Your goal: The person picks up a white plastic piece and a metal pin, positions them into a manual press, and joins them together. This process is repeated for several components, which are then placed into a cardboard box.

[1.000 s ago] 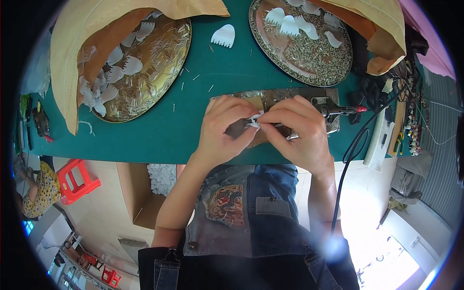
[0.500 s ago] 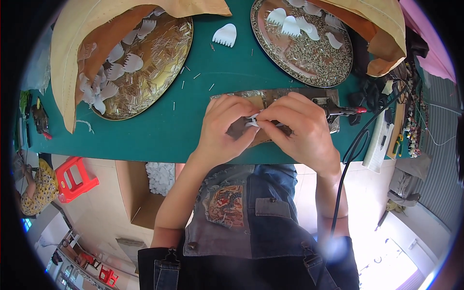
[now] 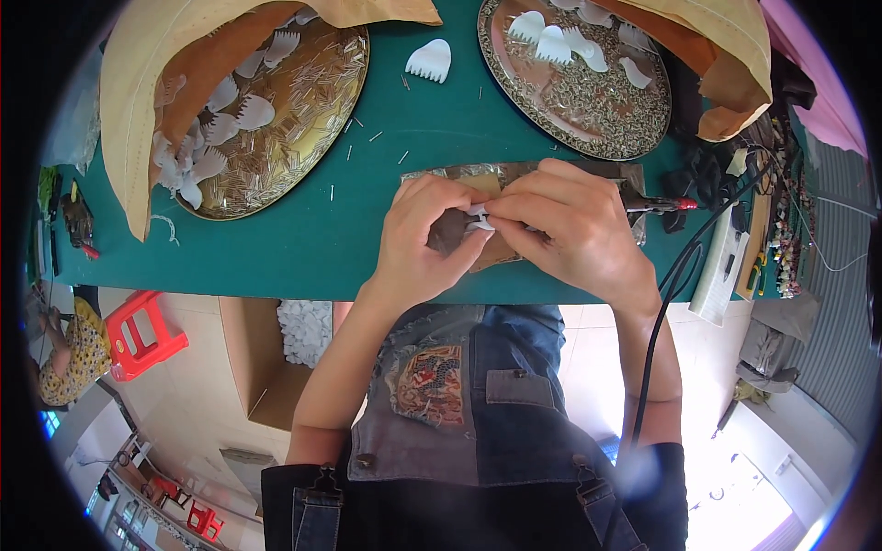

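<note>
Both my hands meet over a brown wrapped board at the table's front edge. Pinched between thumbs and fingers is a small white plastic hair claw clip piece, mostly covered by the fingertips. My left hand grips its left side, and my right hand presses on it from the right. Farther off lies a loose white toothed clip half. A round tray at left holds thin metal pins and several white toothed halves. Another tray at right has small springs and more halves.
Tan paper sheets partly cover both trays. A metal tool with a red end sits right of the board. A black cable hangs by my right forearm. Scattered pins dot the green table. Below stand a cardboard box and a red stool.
My right hand has shifted slightly, its wrist and forearm moving outward to the right. Both hands still pinch the white piece. The whole view has moved a little.
</note>
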{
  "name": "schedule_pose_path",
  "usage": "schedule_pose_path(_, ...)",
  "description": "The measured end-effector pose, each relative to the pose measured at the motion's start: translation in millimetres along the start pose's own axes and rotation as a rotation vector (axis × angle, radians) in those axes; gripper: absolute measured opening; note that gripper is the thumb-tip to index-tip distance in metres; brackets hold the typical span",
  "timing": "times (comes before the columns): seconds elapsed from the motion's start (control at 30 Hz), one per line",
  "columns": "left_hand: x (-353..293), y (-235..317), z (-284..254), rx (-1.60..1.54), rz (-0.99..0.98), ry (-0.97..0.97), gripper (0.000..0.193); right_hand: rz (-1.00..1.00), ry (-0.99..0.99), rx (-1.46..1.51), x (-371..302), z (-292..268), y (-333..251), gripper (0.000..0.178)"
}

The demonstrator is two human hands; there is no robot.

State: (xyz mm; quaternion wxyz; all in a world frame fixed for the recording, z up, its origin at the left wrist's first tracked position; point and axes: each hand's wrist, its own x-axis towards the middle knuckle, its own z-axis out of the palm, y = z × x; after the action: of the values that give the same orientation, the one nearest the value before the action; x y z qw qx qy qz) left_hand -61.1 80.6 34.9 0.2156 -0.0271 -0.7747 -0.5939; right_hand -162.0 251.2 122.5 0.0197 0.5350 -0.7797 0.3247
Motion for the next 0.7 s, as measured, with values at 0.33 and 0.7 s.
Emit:
schedule_pose_path(0.33,6.6,5.4,-4.5,0.069,0.19,-0.033,0.021,-0.075,0.01,-0.011,-0.1,1.6,4.7,0.019)
schedule_pose_path(0.7,3.9,4.5,-9.2,0.03,0.141,-0.085,0.021,-0.087,-0.008,-0.037,-0.5,0.9,4.8,0.02)
